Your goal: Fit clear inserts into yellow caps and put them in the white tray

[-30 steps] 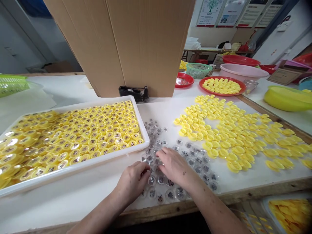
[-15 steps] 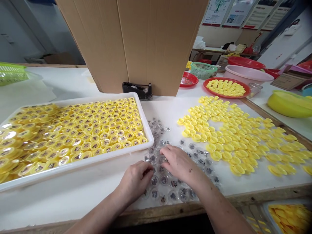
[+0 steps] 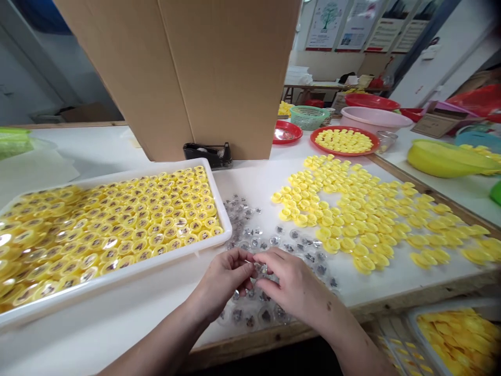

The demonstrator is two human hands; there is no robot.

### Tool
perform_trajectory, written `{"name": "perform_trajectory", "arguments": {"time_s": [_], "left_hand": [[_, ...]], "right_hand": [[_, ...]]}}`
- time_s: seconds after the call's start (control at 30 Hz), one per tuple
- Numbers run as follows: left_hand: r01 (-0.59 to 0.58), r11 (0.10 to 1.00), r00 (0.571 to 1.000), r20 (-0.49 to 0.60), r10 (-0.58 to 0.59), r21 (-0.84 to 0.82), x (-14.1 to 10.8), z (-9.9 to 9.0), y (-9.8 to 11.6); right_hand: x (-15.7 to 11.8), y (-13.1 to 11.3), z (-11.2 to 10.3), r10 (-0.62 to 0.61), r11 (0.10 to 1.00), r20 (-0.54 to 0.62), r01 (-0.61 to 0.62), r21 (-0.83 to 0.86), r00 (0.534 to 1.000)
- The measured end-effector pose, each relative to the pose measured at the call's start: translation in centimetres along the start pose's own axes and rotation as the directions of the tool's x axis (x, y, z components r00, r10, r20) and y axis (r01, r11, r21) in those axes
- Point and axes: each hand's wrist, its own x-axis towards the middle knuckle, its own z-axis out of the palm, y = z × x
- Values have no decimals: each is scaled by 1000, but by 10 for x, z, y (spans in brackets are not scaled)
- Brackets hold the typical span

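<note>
My left hand [image 3: 227,277] and my right hand [image 3: 287,279] meet fingertip to fingertip above the table. Both are closed in a pinch around what looks like a small clear plastic disc [image 3: 261,270], mostly hidden by the fingers. Under and around them lie many clear discs [image 3: 265,315] with dark printed pictures. To the left, a white tray [image 3: 224,236] is packed with round yellow pieces [image 3: 141,222] that carry pictures under shiny tops. Plain yellow caps [image 3: 352,219] are spread over the table at the right.
A tall cardboard box [image 3: 219,78] stands behind the tray, with a black tape dispenser [image 3: 207,154] at its foot. Further back right are a red plate [image 3: 344,151] of yellow caps, a green basket [image 3: 309,117] and a pink basin [image 3: 376,117]. The wooden table edge [image 3: 250,339] runs close in front.
My hands have come together from apart, the right hand lifting from among the clear discs to the left hand's fingertips. The whole view has shifted, so things appear further left.
</note>
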Motion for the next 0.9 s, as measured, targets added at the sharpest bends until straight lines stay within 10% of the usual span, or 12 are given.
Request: {"name": "perform_trajectory", "arguments": {"time_s": [0.27,0.57,0.63,0.77,0.9], "left_hand": [[-24,982,997,73,10,186,31,41,17],[-115,910,964,266,5,399,70,78,39],[-267,750,955,270,122,605,90,81,45],[-405,133,858,326,396,905,140,92,47],[-403,15,831,360,424,915,172,107,37]], "right_hand": [[-32,49,-2,288,787,-167,-134,602,943],[-49,86,-13,378,489,-302,88,868,875],[-51,89,-16,423,455,-363,152,878,830],[-52,94,-15,463,410,-409,219,886,786],[-54,92,-14,453,420,-413,219,880,790]]}}
